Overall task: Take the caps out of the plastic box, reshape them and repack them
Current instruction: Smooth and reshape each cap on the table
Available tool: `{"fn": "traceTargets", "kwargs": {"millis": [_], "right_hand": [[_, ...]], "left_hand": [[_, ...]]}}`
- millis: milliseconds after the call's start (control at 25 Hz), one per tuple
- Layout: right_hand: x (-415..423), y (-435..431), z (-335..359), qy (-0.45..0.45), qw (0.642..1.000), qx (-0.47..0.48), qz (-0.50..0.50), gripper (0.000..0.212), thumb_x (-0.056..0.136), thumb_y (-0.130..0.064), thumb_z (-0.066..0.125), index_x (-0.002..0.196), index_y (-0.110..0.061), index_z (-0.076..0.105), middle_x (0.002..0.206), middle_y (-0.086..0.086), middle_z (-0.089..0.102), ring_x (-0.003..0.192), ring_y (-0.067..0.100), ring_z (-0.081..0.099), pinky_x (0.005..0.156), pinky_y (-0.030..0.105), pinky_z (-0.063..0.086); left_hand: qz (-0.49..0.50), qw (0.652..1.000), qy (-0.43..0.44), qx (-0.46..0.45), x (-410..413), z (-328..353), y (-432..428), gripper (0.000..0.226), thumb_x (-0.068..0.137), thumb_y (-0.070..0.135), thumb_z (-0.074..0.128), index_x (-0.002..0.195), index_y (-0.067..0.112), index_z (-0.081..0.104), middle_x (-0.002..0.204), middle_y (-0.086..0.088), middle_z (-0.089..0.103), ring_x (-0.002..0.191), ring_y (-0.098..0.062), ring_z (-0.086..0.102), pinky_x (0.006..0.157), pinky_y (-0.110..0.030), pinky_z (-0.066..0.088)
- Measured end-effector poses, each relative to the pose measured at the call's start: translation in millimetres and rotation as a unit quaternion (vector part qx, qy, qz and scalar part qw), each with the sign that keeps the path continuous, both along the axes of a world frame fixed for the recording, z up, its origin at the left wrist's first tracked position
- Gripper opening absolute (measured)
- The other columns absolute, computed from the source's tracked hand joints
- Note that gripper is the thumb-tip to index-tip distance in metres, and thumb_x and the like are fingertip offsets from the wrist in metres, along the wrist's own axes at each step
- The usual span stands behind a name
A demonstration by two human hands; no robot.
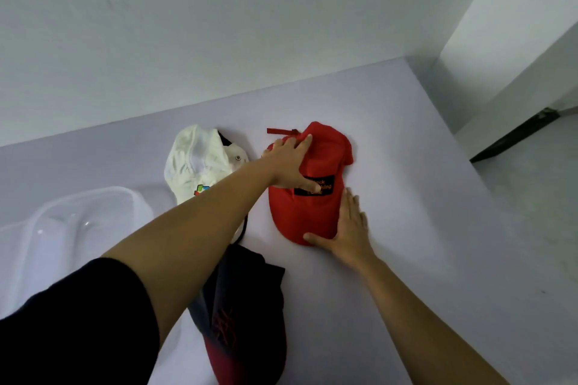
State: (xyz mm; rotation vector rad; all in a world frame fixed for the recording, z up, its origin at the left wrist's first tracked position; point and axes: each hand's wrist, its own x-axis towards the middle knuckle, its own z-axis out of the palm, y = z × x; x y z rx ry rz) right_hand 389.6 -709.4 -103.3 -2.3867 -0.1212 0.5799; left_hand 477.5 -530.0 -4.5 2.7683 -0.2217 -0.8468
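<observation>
A red cap [325, 162] with a black patch lies flat on the pale lilac table [406, 166]. My left hand [291, 166] presses on its crown with spread fingers, thumb on the patch. My right hand [347, 228] lies flat against the brim's right edge, thumb at the brim's near tip. A white cap [197, 162] lies to the left of the red one. A dark navy cap with a red brim [247, 306] lies near me, partly under my left arm. The clear plastic box [62, 228] stands at the left.
A white wall [219, 25] runs along the table's far edge. The table's right edge drops to a pale floor [531, 212], with a dark strip at the wall base. Bare tabletop lies to the right of the red cap.
</observation>
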Motion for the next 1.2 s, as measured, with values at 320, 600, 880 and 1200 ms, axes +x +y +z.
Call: {"fn": "traceTargets", "kwargs": {"millis": [320, 600, 880, 1200], "right_hand": [[-8, -8, -3, -0.042, 0.998, 0.051, -0.018, 0.133, 0.048, -0.079, 0.062, 0.147, -0.025, -0.009, 0.156, 0.008, 0.008, 0.144, 0.028, 0.009, 0.117, 0.051, 0.015], [-3, -19, 8, -0.028, 0.998, 0.039, -0.03, 0.139, 0.039, -0.074, 0.072, 0.144, -0.034, -0.01, 0.132, 0.007, 0.026, 0.127, 0.028, 0.026, 0.108, 0.049, 0.031], [-4, -16, 12, 0.014, 0.999, 0.036, -0.003, 0.132, 0.049, -0.064, 0.074, 0.145, -0.032, -0.009, 0.147, 0.005, 0.012, 0.138, 0.026, 0.011, 0.114, 0.049, 0.021], [47, -14, 67, -0.015, 0.929, 0.353, -0.113, 0.032, 0.094, -0.048, 0.038, 0.126, -0.05, 0.042, 0.138, -0.013, 0.045, 0.128, 0.003, 0.043, 0.11, 0.035, 0.036]], "left_hand": [[-0.005, 0.991, 0.093, -0.099, 0, 17, 2, 0.101, 0.069, 0.043, 0.078, 0.148, 0.015, 0.022, 0.145, -0.004, 0.044, 0.131, -0.022, 0.042, 0.106, -0.031, 0.036], [0.177, 0.907, 0.131, -0.36, -10, 27, 12, 0.057, 0.077, 0.027, 0.076, 0.128, 0.013, 0.055, 0.115, -0.004, 0.068, 0.1, -0.017, 0.068, 0.088, -0.032, 0.056], [0.209, 0.902, 0.095, -0.365, -21, 30, 5, 0.023, 0.084, 0.039, 0.067, 0.077, 0.017, 0.071, 0.064, 0.007, 0.07, 0.058, -0.006, 0.066, 0.054, -0.016, 0.05], [0.196, 0.866, 0.087, -0.452, -37, 32, -8, 0.018, 0.094, 0.027, 0.054, 0.082, 0.021, 0.066, 0.062, 0.014, 0.07, 0.059, 0.001, 0.066, 0.054, -0.012, 0.05]]}}
